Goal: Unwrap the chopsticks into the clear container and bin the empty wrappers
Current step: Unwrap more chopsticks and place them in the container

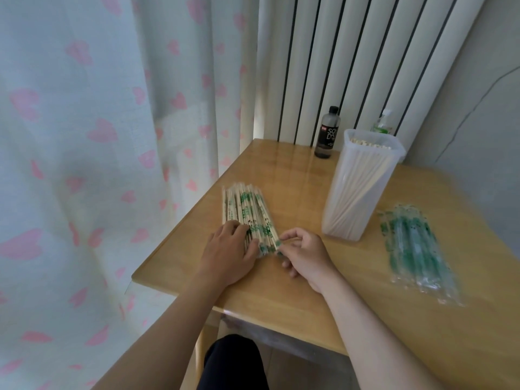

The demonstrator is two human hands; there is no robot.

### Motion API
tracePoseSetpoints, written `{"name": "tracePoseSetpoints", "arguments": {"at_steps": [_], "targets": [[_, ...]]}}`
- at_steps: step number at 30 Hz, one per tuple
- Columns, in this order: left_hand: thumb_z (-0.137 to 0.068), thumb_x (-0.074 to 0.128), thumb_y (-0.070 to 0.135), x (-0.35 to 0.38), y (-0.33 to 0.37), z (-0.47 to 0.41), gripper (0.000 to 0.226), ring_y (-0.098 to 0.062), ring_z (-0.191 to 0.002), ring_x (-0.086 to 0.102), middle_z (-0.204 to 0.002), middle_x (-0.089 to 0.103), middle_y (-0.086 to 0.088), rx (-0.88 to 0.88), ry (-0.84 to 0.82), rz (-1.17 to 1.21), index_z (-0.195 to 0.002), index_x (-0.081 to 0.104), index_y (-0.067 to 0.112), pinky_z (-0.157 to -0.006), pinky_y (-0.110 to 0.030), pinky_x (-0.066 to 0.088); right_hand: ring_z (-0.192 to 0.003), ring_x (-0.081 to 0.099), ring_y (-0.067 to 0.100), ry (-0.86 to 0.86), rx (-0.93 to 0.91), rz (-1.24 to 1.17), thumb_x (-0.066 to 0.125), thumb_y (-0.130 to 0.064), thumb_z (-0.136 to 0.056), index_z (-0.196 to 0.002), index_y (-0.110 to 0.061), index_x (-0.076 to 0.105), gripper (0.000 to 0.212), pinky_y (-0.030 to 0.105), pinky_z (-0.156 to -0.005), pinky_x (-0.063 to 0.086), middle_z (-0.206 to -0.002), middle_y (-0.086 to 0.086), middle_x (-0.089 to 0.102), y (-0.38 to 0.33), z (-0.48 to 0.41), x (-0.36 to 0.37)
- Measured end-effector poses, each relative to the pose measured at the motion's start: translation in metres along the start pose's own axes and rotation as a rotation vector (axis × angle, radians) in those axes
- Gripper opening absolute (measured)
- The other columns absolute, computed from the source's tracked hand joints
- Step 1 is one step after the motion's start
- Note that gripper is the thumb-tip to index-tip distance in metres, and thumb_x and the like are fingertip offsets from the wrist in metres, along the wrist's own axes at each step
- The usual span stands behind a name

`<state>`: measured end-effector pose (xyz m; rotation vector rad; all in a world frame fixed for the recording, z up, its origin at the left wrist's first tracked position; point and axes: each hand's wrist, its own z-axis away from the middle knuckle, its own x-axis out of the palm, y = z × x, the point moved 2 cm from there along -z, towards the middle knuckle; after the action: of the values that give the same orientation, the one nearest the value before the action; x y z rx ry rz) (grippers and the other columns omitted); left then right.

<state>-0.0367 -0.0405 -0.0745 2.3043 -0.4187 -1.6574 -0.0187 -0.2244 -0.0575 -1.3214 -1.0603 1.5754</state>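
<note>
Left hand [228,254] lies open on the wrapped chopsticks [244,209]; right hand [304,257] pinches one pair's near tip. Their long axis runs away from both hands; clear container [360,187] stands beyond the right.

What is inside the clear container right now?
Bare wooden chopsticks stand leaning inside the clear container, ends showing at its open top. The cloudy wall hides their number.
</note>
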Motion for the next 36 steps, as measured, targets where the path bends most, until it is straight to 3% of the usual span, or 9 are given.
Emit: {"name": "tracePoseSetpoints", "arguments": {"at_steps": [5, 11, 14, 16, 19, 23, 29, 33, 36], "targets": [[-0.091, 0.033, 0.054, 0.0, 0.0, 0.001, 0.061, -0.027, -0.121, 0.054, -0.131, 0.056, -0.005, -0.002, -0.006, -0.011, -0.13, 0.059, 0.016, -0.102, -0.043, 0.045, -0.058, 0.061, 0.01, -0.012, -0.007, 0.047, 0.062, -0.017, -0.098, -0.111, -0.024, 0.067, 0.015, 0.025, -0.041, 0.041, -0.099, 0.0, 0.075, 0.0, -0.002, 0.003], [-0.093, 0.037, 0.052, -0.002, 0.001, -0.001, 0.056, -0.027, -0.123, 0.052, -0.133, 0.055, -0.005, -0.009, -0.026, -0.006, -0.131, 0.058, 0.016, -0.104, -0.042, 0.043, -0.061, 0.059, 0.015, 0.001, -0.003, 0.0, 0.061, -0.012, -0.096, -0.092, -0.014, 0.071, 0.011, 0.025, -0.039, 0.035, -0.079, 0.001, 0.075, -0.002, -0.002, 0.0], [-0.098, 0.043, 0.048, -0.001, 0.0, -0.001, 0.049, -0.026, -0.123, 0.051, -0.133, 0.054, -0.004, 0.001, -0.023, -0.01, -0.132, 0.057, 0.016, -0.105, -0.042, 0.042, -0.062, 0.05, 0.027, 0.032, 0.005, -0.043, 0.059, -0.01, -0.092, -0.072, -0.015, 0.067, 0.022, 0.027, -0.04, 0.03, -0.061, 0.004, 0.061, 0.0, -0.003, -0.004], [-0.098, 0.045, 0.047, -0.001, -0.001, -0.001, 0.048, -0.026, -0.123, 0.051, -0.133, 0.054, -0.004, 0.003, -0.02, -0.015, -0.132, 0.057, 0.016, -0.105, -0.042, 0.042, -0.065, 0.051, 0.03, 0.039, 0.006, -0.171, 0.056, -0.002, -0.09, -0.06, -0.018, 0.064, 0.035, 0.027, -0.039, 0.032, -0.061, 0.002, 0.062, 0.0, -0.001, -0.006], [-0.096, 0.04, 0.05, -0.001, 0.0, -0.001, 0.052, -0.026, -0.123, 0.052, -0.132, 0.055, -0.004, 0.0, -0.026, -0.016, -0.132, 0.057, 0.017, -0.104, -0.043, 0.043, -0.076, 0.068, 0.029, 0.006, 0.024, -0.558, 0.044, 0.011, -0.089, -0.067, -0.007, 0.063, 0.034, 0.029, -0.043, 0.047, -0.095, 0.009, 0.075, -0.001, 0.005, -0.014], [-0.098, 0.042, 0.048, -0.001, 0.001, -0.002, 0.049, -0.025, -0.122, 0.052, -0.133, 0.054, -0.004, 0.004, -0.025, -0.023, -0.132, 0.057, 0.017, -0.104, -0.041, 0.043, -0.088, 0.073, 0.037, -0.091, 0.059, -1.088, 0.041, -0.002, -0.075, -0.064, -0.013, 0.052, 0.019, 0.03, -0.054, 0.057, -0.118, 0.014, 0.074, 0.006, 0.009, -0.033], [-0.093, 0.03, 0.056, -0.003, 0.002, 0.002, 0.062, -0.027, -0.124, 0.052, -0.136, 0.054, -0.007, 0.02, 0.002, -0.069, -0.133, 0.056, 0.017, -0.106, -0.043, 0.038, -0.082, 0.062, 0.035, 0.091, 0.12, -1.417, 0.045, -0.014, -0.069, -0.06, -0.013, 0.042, 0.009, 0.042, -0.079, 0.051, -0.077, 0.017, 0.066, 0.008, 0.008, -0.043], [-0.089, 0.039, 0.049, -0.012, 0.014, 0.004, 0.057, -0.029, -0.123, 0.055, -0.135, 0.058, -0.01, 0.141, 0.168, -0.137, -0.13, 0.059, 0.014, -0.107, -0.046, 0.034, -0.065, 0.05, 0.025, 0.115, 0.114, -1.511, 0.047, -0.021, -0.07, -0.058, -0.016, 0.036, 0.016, 0.033, -0.065, 0.036, -0.066, 0.01, 0.051, 0.012, 0.01, -0.052], [-0.079, 0.053, 0.032, -0.019, 0.05, -0.003, 0.058, -0.034, -0.127, 0.055, -0.14, 0.056, -0.016, 0.4, 0.337, -0.216, -0.133, 0.058, 0.012, -0.108, -0.05, 0.036, -0.059, 0.049, 0.023, 0.011, 0.106, -1.518, 0.046, -0.022, -0.073, -0.059, -0.015, 0.039, 0.017, 0.03, -0.058, 0.035, -0.069, 0.009, 0.049, 0.015, 0.01, -0.052]]}}
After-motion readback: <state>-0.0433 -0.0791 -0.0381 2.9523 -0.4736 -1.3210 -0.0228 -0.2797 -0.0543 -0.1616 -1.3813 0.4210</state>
